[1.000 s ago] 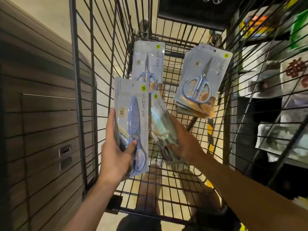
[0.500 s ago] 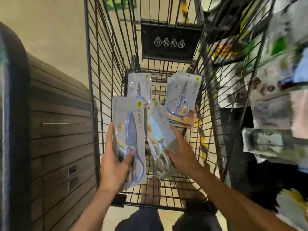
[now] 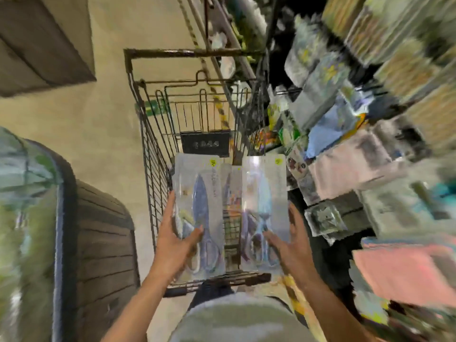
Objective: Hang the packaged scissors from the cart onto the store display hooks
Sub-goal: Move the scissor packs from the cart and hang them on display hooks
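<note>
While each hand is pinching one pack, left hand (image 3: 176,245) on the blue scissors pack (image 3: 199,213), right hand (image 3: 288,243) on the pale scissors pack (image 3: 264,208), I am keeping both flat, swinging toward the display (image 3: 345,149) at two o'clock.

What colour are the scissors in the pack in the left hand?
Dark blue scissors, seen through the clear pack in the left hand, in the head view.

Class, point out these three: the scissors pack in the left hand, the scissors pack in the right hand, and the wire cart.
Left-hand scissors pack (image 3: 199,208), head view, blue blade.
Right-hand scissors pack (image 3: 264,206), head view, clear front.
Wire cart (image 3: 153,183), head view, left side wall.
</note>
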The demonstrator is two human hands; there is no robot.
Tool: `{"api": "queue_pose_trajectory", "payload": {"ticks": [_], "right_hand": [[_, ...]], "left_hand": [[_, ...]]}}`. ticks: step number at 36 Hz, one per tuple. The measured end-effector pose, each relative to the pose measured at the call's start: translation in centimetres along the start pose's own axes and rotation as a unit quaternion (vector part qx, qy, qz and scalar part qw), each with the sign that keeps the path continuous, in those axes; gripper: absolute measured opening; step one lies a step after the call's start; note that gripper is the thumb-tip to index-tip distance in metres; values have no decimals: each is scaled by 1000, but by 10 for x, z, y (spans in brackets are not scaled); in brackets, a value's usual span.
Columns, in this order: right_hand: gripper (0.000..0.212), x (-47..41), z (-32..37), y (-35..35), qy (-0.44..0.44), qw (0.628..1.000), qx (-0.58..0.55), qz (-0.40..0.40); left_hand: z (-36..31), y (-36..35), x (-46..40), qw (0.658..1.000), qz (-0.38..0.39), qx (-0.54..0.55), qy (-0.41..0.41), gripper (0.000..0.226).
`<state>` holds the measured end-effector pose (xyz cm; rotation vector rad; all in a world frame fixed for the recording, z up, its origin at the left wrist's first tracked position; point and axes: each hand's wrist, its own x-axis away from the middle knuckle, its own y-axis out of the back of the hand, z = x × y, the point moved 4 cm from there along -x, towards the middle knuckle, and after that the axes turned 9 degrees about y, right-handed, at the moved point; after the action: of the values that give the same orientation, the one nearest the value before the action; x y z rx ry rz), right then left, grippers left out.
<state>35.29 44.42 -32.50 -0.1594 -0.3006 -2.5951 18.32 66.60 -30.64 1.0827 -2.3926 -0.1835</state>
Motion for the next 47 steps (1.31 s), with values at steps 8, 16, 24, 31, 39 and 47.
{"api": "queue_pose_trajectory", "payload": {"ticks": [8,16,24,31,39,47], "right_hand": [[88,111,0,95,23,984,-98,-146],[85,267,-26,181,25,935,-183,-302],[76,417,-28,238,46,878,-204,-431],[75,515,-30,244,69,830,-190,-520],[78,583,-17,217,70,784,-167,-594],[75,633,17,206,92,753,-104,-643]], "left_hand": [[-26,-50,74,989,126,-31,-77,101],[-44,-131,200,957,218,-89,-167,101],[-38,-172,315,914,345,-92,-192,100],[-41,-181,386,876,399,-110,-249,102],[-51,-185,433,807,505,-85,-296,103],[-64,-183,474,773,544,-50,-323,98]]}}
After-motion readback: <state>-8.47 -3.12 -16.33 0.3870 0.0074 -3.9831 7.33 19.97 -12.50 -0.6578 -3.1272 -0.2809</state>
